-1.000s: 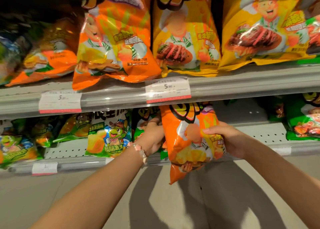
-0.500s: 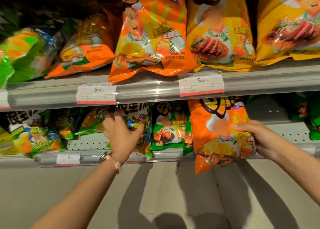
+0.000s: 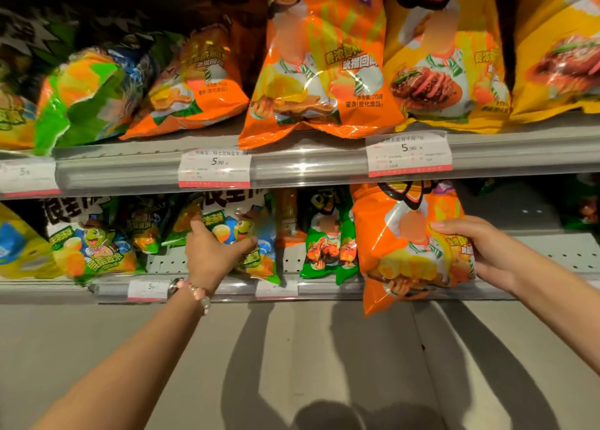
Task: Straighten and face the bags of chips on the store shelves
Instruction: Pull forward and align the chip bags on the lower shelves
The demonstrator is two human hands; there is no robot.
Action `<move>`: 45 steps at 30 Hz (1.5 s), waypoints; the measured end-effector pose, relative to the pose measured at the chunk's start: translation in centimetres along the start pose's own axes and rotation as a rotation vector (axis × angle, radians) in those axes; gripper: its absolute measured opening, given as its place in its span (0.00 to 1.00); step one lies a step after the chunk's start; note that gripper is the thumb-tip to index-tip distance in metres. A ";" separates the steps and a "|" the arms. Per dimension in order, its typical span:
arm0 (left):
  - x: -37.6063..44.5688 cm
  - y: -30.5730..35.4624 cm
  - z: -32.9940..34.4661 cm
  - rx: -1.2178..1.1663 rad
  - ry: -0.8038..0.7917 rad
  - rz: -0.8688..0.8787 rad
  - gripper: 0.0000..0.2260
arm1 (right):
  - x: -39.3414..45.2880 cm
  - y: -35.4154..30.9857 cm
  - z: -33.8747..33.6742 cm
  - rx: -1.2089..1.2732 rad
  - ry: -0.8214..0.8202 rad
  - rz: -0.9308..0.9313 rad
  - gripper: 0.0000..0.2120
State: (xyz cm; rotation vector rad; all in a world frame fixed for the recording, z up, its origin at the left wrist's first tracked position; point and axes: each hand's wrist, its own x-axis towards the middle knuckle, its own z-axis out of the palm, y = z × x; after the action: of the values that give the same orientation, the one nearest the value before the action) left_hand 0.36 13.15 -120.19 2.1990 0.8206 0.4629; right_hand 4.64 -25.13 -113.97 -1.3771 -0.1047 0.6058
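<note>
Item, lower shelf (image 3: 324, 288) front: my right hand (image 3: 480, 254) closed on the orange bag (image 3: 406, 244), thumb across its face, its bottom seam hanging past the edge. Risk: it slides off if I loosen. Item, further in: my left hand (image 3: 212, 256), fingers half curled around the cartoon bag (image 3: 246, 234), which leans crooked. Risk: tugging topples neighbours.

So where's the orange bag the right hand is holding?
In the head view, right of centre: the orange bag hangs over the lower shelf edge, gripped by the right hand, beside the green bags.
</note>
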 end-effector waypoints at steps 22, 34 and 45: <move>1.9 -2.8 -4.3 0.429 0.193 0.084 0.43 | 1.5 1.4 4.6 0.051 -0.095 0.046 0.48; -5.0 4.9 0.3 -0.731 -0.863 -0.293 0.29 | 2.3 2.0 7.2 0.052 -0.178 0.059 0.43; -4.5 2.3 -1.1 -0.703 -0.743 -0.305 0.26 | 3.5 1.5 10.7 0.026 -0.256 0.108 0.44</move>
State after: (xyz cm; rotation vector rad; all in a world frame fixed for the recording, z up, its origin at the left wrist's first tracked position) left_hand -2.60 9.42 -118.12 1.3841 0.4594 -0.2063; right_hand 2.61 -13.95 -114.09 -1.2809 -0.2285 0.8700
